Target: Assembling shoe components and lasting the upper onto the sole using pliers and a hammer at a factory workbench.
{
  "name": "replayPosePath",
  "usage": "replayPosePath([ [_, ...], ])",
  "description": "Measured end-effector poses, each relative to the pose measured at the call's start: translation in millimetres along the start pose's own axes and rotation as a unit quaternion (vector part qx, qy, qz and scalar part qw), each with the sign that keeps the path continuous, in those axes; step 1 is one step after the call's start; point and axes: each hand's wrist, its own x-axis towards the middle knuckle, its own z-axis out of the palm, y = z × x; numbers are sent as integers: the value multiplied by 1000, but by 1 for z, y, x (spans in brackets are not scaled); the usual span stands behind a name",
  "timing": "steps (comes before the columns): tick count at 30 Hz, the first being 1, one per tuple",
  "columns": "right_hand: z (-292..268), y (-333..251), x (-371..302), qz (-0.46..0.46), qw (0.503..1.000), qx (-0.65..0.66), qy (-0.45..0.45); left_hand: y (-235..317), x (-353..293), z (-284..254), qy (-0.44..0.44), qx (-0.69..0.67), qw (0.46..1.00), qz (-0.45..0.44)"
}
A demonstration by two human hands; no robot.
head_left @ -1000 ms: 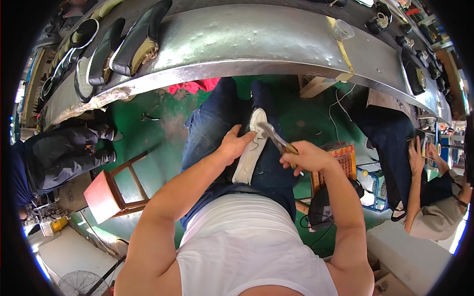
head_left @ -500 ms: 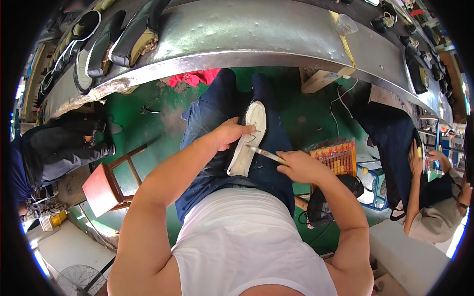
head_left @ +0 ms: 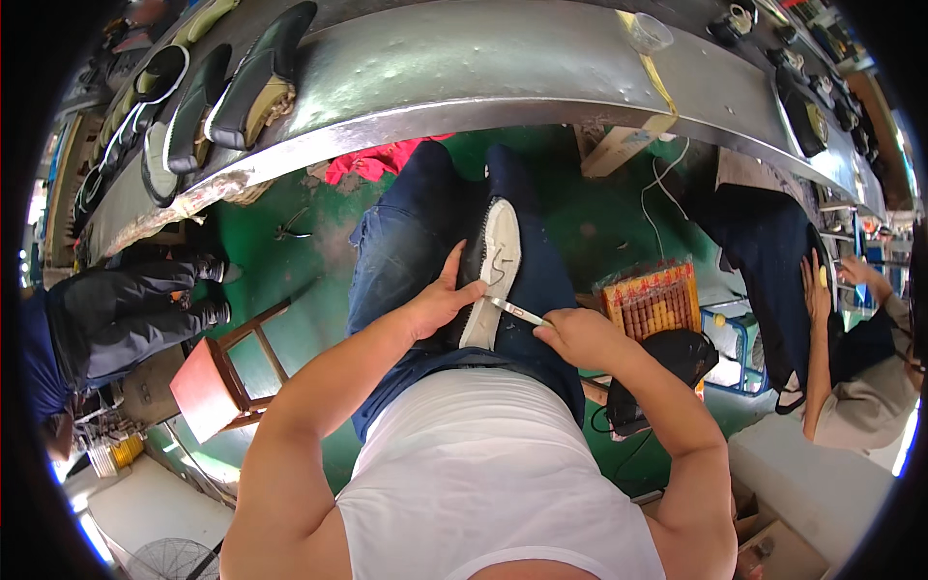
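The left grip point(head_left: 449, 302) has its thumb on a shoe point(head_left: 500, 237) lying pale side up on the lap point(head_left: 401, 246); the right grip point(head_left: 580, 338) holds a slim tool point(head_left: 519, 311) (pale-shafted). Dark shoes point(head_left: 253, 87) lie far left.

Silver metal bench point(head_left: 464, 72), dark shoes point(head_left: 249, 85) left and right, clear cup point(head_left: 651, 34), green floor point(head_left: 314, 295), red cloth point(head_left: 372, 164), stool point(head_left: 206, 389)

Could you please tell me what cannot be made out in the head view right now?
In the head view:
- Upper of the shoe: mostly hidden beneath its upturned pale sole.
- Grip end of the slim tool: covered by the right hand.
- Left hand: some fingers are hidden behind it, so its grip is unclear.
- Wire-grilled fan: cut off by the lower edge.
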Motion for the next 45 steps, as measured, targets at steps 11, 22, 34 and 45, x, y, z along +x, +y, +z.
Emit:
replayPosePath([
  [11, -4, 10, 4, 27, 999, -31, -3, -32, -9, 14, 92, 117, 988, 27],
  [22, -12, -32, 9, 26, 994, 75, 77, -34, -15, 26, 159, 190, 964, 91],
  [34, 17, -3, 6, 59, 975, 197, 86, -27, -14, -14, 11, 344, 933, 104],
  [45, 48, 49, 15, 101, 856, 492, 124, 161, -23, -42, 24, -24, 995, 98],
])
